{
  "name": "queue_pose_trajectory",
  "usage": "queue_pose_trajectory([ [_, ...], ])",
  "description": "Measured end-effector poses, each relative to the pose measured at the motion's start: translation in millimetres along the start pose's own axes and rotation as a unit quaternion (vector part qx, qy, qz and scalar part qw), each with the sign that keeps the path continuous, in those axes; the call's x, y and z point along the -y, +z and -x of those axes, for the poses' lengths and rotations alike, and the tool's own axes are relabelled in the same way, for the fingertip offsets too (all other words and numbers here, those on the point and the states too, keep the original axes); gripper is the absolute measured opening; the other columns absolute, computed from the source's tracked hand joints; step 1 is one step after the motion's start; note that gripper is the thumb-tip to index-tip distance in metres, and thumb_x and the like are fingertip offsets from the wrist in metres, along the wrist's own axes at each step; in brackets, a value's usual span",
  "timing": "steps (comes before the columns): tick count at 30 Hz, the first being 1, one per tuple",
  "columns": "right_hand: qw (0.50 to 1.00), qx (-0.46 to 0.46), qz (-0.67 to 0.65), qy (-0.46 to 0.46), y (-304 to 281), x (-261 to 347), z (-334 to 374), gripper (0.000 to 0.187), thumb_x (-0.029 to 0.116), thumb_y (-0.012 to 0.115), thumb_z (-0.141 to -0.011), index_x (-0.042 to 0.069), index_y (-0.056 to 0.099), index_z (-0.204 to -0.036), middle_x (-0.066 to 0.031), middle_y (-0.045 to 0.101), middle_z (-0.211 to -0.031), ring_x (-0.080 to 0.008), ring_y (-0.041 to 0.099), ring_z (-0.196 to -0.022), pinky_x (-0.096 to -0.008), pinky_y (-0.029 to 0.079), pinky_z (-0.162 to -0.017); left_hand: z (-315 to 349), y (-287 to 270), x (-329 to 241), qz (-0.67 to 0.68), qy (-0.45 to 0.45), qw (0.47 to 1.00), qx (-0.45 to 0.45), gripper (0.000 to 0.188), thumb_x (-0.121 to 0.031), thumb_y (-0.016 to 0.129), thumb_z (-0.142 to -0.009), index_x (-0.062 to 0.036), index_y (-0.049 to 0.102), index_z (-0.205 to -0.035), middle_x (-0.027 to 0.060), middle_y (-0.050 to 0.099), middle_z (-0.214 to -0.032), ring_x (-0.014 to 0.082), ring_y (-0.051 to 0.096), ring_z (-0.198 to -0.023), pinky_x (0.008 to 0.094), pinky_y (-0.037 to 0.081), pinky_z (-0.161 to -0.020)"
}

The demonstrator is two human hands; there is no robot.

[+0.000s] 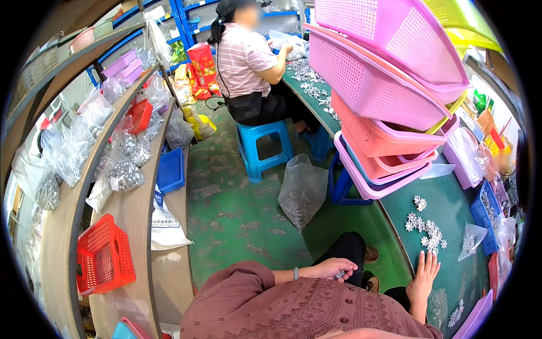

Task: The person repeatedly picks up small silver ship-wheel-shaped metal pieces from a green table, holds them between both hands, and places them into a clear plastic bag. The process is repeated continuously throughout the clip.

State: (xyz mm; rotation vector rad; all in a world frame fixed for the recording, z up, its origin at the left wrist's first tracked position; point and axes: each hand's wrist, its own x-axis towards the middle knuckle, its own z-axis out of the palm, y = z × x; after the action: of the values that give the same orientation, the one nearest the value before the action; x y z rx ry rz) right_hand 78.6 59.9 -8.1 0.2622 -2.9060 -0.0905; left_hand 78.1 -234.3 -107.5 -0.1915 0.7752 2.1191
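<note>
My left hand [334, 268], held over my lap, has its fingers curled around a few small silvery metal pieces [339, 274]. Their exact shape is mostly hidden by the fingers. On the green tabletop [403, 220] my right hand [422, 281] lies with its fingers stretched out. Its fingertips reach the lower end of a loose cluster of silvery star-shaped metal pieces [431, 237]. A smaller clump of the same stars [419, 203] sits just beyond that cluster. Closer to me, more small metal pieces [456, 313] lie in a row near a purple basket [477, 319].
Stacked pink and orange plastic baskets [372, 85] tower over the table's far part. A blue tray [483, 209] stands along the right side. A bag of metal parts [302, 195] rests on the floor. A co-worker [243, 68] sits on a blue stool [262, 150]. Shelves with bags [121, 169] line the left.
</note>
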Motion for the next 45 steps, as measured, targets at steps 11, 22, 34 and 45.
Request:
queue_pose_trajectory([
  [11, 1.0, -0.007, -0.007, 0.004, 0.4, -0.1, 0.7, 0.077, -0.012, 0.046, -0.057, 0.003, 0.033, -0.132, -0.0188, 0.03, -0.137, -0.0379, 0.021, -0.13, -0.0504, 0.009, -0.108, -0.5, 0.4, 1.2, -0.006, 0.0, 1.0, 0.005, 0.014, -0.012, 0.049, -0.089, -0.0027, 0.054, -0.098, 0.0026, 0.052, -0.072, 0.0094, 0.046, -0.058, 0.0198, 0.035, -0.044],
  [22, 1.0, -0.016, -0.011, -0.006, -1.8, -1.9, 1.8, 0.076, -0.011, 0.048, -0.059, 0.004, 0.033, -0.131, -0.0196, 0.031, -0.134, -0.0387, 0.024, -0.128, -0.0508, 0.012, -0.107, 1.1, 9.1, 2.9, -0.022, -0.001, 1.0, 0.002, 0.013, -0.011, 0.049, -0.089, -0.0032, 0.054, -0.097, 0.0019, 0.051, -0.071, 0.0089, 0.046, -0.057, 0.0194, 0.035, -0.043],
  [34, 0.999, -0.032, -0.022, -0.013, -3.4, -5.5, 4.5, 0.071, -0.01, 0.05, -0.061, 0.004, 0.036, -0.129, -0.02, 0.032, -0.133, -0.039, 0.025, -0.127, -0.0506, 0.012, -0.107, 0.3, 26.4, 7.0, -0.05, -0.007, 0.999, -0.019, 0.014, -0.01, 0.048, -0.089, -0.0025, 0.054, -0.098, 0.0025, 0.051, -0.072, 0.0089, 0.046, -0.057, 0.0196, 0.035, -0.044],
  [45, 0.998, -0.038, -0.031, -0.028, -3.8, -7.4, 4.0, 0.071, -0.009, 0.049, -0.062, 0.005, 0.036, -0.13, -0.0202, 0.033, -0.133, -0.0387, 0.025, -0.127, -0.0503, 0.013, -0.107, -3.2, 49.8, 11.5, -0.105, -0.003, 0.993, -0.047, 0.014, -0.01, 0.049, -0.087, -0.0021, 0.054, -0.098, 0.0024, 0.052, -0.073, 0.0091, 0.046, -0.058, 0.0204, 0.035, -0.045],
])
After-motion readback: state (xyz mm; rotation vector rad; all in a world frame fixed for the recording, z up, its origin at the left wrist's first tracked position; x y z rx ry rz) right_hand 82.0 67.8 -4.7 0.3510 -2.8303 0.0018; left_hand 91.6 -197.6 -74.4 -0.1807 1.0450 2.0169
